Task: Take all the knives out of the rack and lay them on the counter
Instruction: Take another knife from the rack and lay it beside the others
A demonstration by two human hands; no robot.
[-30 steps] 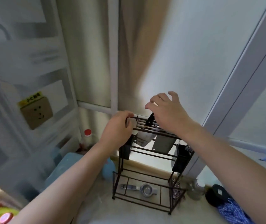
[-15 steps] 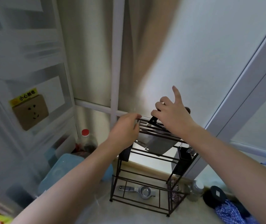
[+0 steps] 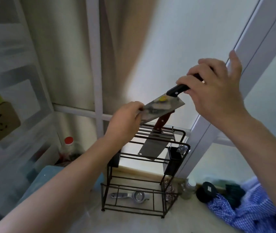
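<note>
Glossy steel cleaver blade (image 3: 163, 107), black plastic handle (image 3: 177, 90) at fingertips; matt dark wire rack (image 3: 148, 165); reddish wood-look handle (image 3: 162, 122).

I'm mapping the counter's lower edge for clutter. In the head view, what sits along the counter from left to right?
Blue container → red-capped bottle → black wire rack → small glass jar → black round object → blue checked cloth.

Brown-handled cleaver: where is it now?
Head view, centre: the brown-handled cleaver stands in the rack, blade down, directly below the black-handled cleaver held in both hands.
</note>
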